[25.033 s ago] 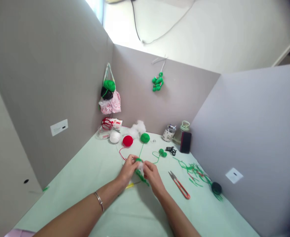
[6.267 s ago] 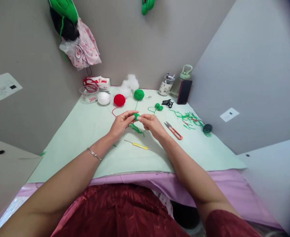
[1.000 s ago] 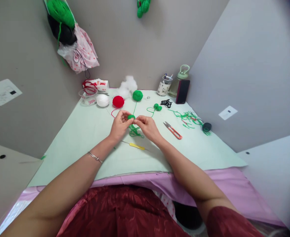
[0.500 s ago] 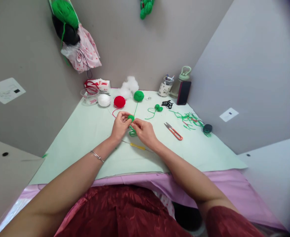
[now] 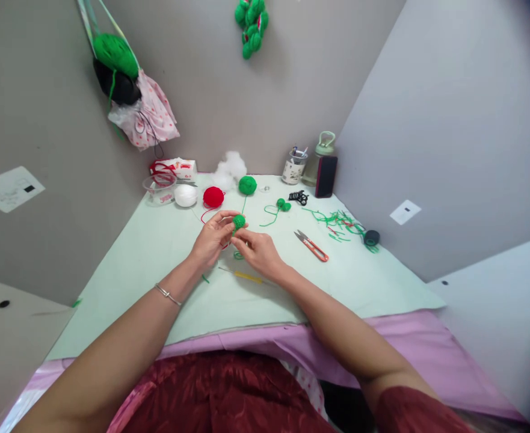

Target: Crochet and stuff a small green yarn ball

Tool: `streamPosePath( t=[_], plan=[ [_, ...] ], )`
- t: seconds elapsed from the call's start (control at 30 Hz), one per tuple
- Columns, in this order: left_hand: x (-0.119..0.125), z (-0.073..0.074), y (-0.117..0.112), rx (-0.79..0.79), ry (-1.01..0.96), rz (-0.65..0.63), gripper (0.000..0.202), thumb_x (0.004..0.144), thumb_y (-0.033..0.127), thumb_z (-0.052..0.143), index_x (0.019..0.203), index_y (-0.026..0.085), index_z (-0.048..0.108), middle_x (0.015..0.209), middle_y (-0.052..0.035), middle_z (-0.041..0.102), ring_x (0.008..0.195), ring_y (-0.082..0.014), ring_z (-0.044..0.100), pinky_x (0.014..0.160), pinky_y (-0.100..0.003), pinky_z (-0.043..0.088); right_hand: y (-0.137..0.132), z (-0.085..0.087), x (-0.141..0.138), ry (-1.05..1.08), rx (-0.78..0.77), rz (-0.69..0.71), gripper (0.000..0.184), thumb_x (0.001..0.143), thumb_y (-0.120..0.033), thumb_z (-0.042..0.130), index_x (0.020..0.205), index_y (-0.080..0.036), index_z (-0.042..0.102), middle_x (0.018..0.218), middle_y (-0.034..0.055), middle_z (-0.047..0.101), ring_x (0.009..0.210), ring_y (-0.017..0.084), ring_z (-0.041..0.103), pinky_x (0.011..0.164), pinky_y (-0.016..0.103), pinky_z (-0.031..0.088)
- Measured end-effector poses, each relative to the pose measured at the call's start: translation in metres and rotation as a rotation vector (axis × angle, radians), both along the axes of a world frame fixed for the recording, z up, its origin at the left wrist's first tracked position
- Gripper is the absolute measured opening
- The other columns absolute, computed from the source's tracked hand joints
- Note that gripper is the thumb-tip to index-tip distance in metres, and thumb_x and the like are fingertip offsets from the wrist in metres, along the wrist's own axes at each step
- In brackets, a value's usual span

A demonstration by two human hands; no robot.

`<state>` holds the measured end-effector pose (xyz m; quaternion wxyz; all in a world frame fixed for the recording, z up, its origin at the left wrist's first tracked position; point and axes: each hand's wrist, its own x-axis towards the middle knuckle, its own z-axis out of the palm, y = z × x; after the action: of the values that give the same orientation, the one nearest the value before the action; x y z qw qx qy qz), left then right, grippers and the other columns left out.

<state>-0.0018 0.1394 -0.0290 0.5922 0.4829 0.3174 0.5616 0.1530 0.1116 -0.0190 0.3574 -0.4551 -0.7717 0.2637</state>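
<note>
We have the left hand (image 5: 210, 240) gripping the small green piece (image 5: 239, 222) between both hands, right hand (image 5: 260, 251) bent beneath it (can't tell if pinching). Probably shaping; next calls for steady left hold, we'd judge.

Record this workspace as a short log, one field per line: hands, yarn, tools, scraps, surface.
Left hand: holds a small round green stitched yarn piece in its fingers
Right hand: fingers close below that piece; contact hard to tell
Yarn, left to right: white yarn ball, red yarn ball, green yarn ball
Tools: orange-handled metal snips, right of the hands; slim yellow-handled metal hook, nearer the person
Scraps: green and red yarn clippings, at right
Surface: pale green table covering
</note>
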Motion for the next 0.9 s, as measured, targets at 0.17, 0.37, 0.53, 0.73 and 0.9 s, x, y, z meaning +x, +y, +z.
streamPosePath(
  t=[0.17, 0.37, 0.53, 0.73, 0.9],
  plan=[
    [-0.009, 0.010, -0.001, -0.038, 0.015, -0.066, 0.047, 0.071, 0.043, 0.086, 0.106, 0.021, 0.061, 0.100, -0.0045, 0.072, 0.085, -0.0176, 0.071, 0.080, -0.031, 0.058, 0.006, 0.010, 0.014, 0.091, -0.083, 0.042, 0.033, 0.092, -0.047, 0.058, 0.078, -0.019, 0.069, 0.066, -0.0027, 0.058, 0.059, 0.011, 0.041, 0.061, 0.026, 0.032],
    [-0.015, 0.020, 0.013, 0.025, 0.245, -0.044, 0.033, 0.075, 0.037, 0.075, 0.101, 0.020, 0.062, 0.094, -0.0012, 0.066, 0.083, -0.0165, 0.068, 0.082, -0.032, 0.055, 0.018, 0.016, 0.025, 0.211, -0.179, -0.054, 0.038, 0.091, -0.050, 0.053, 0.080, -0.017, 0.068, 0.070, 0.0014, 0.066, 0.055, 0.011, 0.043, 0.053, 0.025, 0.036],
    [-0.018, 0.030, 0.036, 0.095, 0.576, -0.152, 0.017, 0.067, 0.019, 0.071, 0.084, 0.018, 0.069, 0.078, 0.0013, 0.065, 0.067, -0.0161, 0.060, 0.064, -0.028, 0.045, 0.024, 0.046, 0.036, 0.195, -0.225, -0.036, 0.047, 0.091, -0.056, 0.056, 0.117, -0.018, 0.068, 0.094, 0.0056, 0.075, 0.054, 0.010, 0.045, 0.048, 0.024, 0.041],
    [-0.017, 0.021, 0.052, 0.122, 0.792, -0.267, 0.022, 0.073, 0.021, 0.063, 0.093, 0.020, 0.070, 0.070, 0.0035, 0.062, 0.067, -0.0176, 0.057, 0.065, -0.028, 0.042, 0.084, 0.071, 0.047, -0.097, -0.143, -0.027, 0.026, 0.091, -0.039, 0.058, 0.094, -0.018, 0.074, 0.083, 0.0037, 0.078, 0.058, 0.011, 0.049, 0.058, 0.026, 0.040],
    [-0.013, 0.015, 0.054, 0.158, 0.879, -0.304, 0.021, 0.076, 0.022, 0.065, 0.095, 0.021, 0.073, 0.077, 0.0010, 0.063, 0.073, -0.0189, 0.057, 0.068, -0.029, 0.041, 0.167, 0.050, 0.026, -0.239, -0.045, -0.131, 0.017, 0.087, -0.024, 0.060, 0.084, -0.019, 0.076, 0.077, 0.0025, 0.078, 0.067, 0.015, 0.060, 0.069, 0.028, 0.042]
  ],
)
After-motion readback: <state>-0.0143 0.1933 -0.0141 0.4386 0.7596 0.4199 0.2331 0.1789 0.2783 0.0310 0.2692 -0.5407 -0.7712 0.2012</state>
